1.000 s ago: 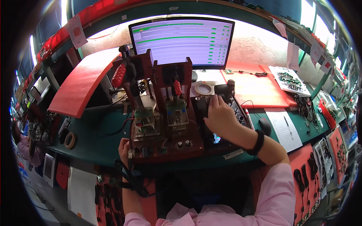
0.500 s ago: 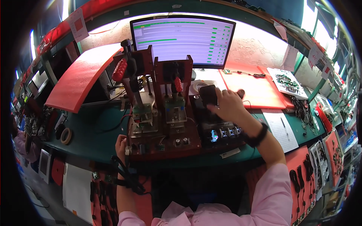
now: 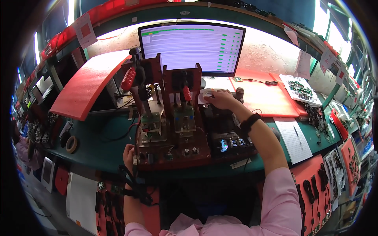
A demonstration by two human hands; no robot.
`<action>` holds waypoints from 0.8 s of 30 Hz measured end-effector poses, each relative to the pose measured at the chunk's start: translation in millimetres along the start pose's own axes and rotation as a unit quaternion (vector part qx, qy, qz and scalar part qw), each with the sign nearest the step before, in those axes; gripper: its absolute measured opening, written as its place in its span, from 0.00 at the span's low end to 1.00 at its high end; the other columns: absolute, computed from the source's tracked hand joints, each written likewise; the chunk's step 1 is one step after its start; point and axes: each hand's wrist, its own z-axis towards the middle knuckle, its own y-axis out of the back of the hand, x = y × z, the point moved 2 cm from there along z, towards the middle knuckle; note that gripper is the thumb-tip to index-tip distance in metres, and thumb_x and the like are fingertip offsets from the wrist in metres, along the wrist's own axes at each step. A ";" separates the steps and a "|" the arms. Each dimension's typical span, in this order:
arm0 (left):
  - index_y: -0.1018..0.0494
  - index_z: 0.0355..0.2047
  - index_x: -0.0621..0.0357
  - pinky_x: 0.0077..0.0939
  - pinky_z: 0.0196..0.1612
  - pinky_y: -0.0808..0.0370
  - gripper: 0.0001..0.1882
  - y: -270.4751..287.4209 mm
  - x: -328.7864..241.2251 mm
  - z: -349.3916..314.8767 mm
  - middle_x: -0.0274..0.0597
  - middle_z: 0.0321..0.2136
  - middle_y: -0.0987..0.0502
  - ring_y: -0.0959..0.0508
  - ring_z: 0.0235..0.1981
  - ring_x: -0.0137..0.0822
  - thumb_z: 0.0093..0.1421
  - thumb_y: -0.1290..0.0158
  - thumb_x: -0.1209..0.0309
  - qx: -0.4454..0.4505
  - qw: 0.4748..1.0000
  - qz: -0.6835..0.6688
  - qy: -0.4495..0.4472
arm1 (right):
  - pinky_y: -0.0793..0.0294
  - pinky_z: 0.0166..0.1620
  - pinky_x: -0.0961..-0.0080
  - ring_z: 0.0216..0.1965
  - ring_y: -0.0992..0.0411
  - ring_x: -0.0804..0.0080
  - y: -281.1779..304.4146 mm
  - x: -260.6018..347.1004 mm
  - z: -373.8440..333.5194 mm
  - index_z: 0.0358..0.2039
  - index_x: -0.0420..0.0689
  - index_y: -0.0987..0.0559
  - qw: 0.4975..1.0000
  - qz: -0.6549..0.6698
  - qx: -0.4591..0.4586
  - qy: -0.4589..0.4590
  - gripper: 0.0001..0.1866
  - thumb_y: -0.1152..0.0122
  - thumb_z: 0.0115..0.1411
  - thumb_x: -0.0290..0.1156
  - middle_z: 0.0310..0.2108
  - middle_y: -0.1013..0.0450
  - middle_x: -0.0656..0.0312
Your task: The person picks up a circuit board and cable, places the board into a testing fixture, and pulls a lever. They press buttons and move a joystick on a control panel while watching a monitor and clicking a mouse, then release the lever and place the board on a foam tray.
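Observation:
My right hand [image 3: 222, 99] reaches over the far part of a black test box [image 3: 226, 118], palm down, fingers stretched leftward. Its fingertips are beside a pale tape ring [image 3: 208, 94]; I see nothing held in it. A dark cylinder [image 3: 239, 93] stands just right of that hand. My left hand [image 3: 128, 152] is closed at the front left corner of a dark red test fixture [image 3: 175, 159], beside a small light connector [image 3: 135, 160]; what its fingers grip is hidden. Two toggle clamps with red grips [image 3: 128, 78] rise from the fixture, above green circuit boards [image 3: 151, 118].
A monitor [image 3: 193, 47] stands behind the fixture. Pink foam sheets [image 3: 262, 100] and a tray of small boards [image 3: 301, 89] lie at right, near a lined sheet [image 3: 293, 137] with a pen. A tape roll [image 3: 71, 144] sits at left. Black cables [image 3: 311, 190] lie on foam below.
My right hand has moved left and away from me, off a dark block it held above the test box. That block no longer shows. My left hand stays at the fixture's corner.

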 end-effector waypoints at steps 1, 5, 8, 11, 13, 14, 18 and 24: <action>0.35 0.27 0.60 0.15 0.25 0.47 0.06 -0.3 -2.5 -0.7 0.26 0.19 0.43 0.44 0.22 0.18 0.61 0.58 0.74 0.003 1.000 0.007 -0.008 | 0.44 0.59 0.56 0.54 0.35 0.51 0.6 1.3 7.2 0.52 0.42 0.29 0.999 0.015 0.043 -0.021 0.38 0.63 0.60 0.64 0.50 0.31 0.45; 0.35 0.27 0.60 0.15 0.24 0.47 0.06 -1.6 -7.0 -0.9 0.26 0.19 0.44 0.44 0.22 0.18 0.61 0.58 0.74 0.013 0.999 0.027 -0.025 | 0.39 0.54 0.58 0.48 0.29 0.55 -3.2 6.1 11.2 0.41 0.42 0.22 0.997 -0.003 0.036 -0.063 0.36 0.66 0.61 0.62 0.42 0.25 0.48; 0.35 0.27 0.60 0.15 0.24 0.47 0.06 0.7 -7.0 -2.3 0.26 0.19 0.43 0.44 0.22 0.18 0.61 0.58 0.74 0.016 0.999 0.040 -0.024 | 0.37 0.53 0.58 0.47 0.28 0.56 -2.7 8.8 11.1 0.38 0.42 0.20 0.997 -0.020 0.019 -0.069 0.36 0.67 0.62 0.61 0.39 0.24 0.49; 0.35 0.27 0.60 0.15 0.24 0.46 0.07 -2.9 -8.2 -3.6 0.26 0.19 0.43 0.44 0.22 0.18 0.62 0.58 0.73 -0.002 1.000 0.008 -0.004 | 0.36 0.52 0.57 0.47 0.28 0.56 0.3 10.6 9.2 0.39 0.41 0.21 0.997 -0.027 0.031 -0.058 0.37 0.68 0.62 0.62 0.39 0.24 0.50; 0.35 0.27 0.60 0.15 0.24 0.46 0.07 -5.2 -11.3 -4.2 0.26 0.19 0.42 0.43 0.22 0.17 0.62 0.58 0.73 -0.004 1.000 0.008 0.000 | 0.36 0.51 0.57 0.45 0.27 0.55 1.3 14.2 2.5 0.39 0.41 0.21 0.997 -0.044 -0.021 -0.054 0.38 0.69 0.62 0.63 0.39 0.24 0.51; 0.35 0.27 0.60 0.15 0.24 0.45 0.07 -6.0 -13.8 -4.8 0.26 0.19 0.42 0.43 0.22 0.17 0.62 0.59 0.73 -0.006 1.000 0.008 0.003 | 0.35 0.50 0.57 0.45 0.27 0.54 2.8 15.8 0.8 0.39 0.41 0.21 0.996 -0.053 -0.047 -0.051 0.38 0.69 0.62 0.63 0.39 0.24 0.51; 0.35 0.28 0.60 0.15 0.24 0.45 0.07 -10.1 -18.0 -6.1 0.26 0.19 0.42 0.43 0.21 0.17 0.62 0.59 0.73 -0.007 1.000 -0.006 0.011 | 0.34 0.50 0.58 0.44 0.27 0.54 9.8 17.1 1.8 0.37 0.41 0.20 0.998 -0.040 0.012 -0.053 0.40 0.71 0.62 0.64 0.38 0.24 0.51; 0.35 0.28 0.60 0.14 0.24 0.44 0.07 -2.0 -8.9 -4.8 0.26 0.19 0.41 0.42 0.21 0.17 0.63 0.59 0.73 -0.004 1.000 -0.014 0.005 | 0.33 0.48 0.57 0.43 0.26 0.56 6.8 20.1 12.0 0.29 0.45 0.18 0.998 -0.023 0.016 -0.057 0.38 0.69 0.61 0.64 0.36 0.23 0.53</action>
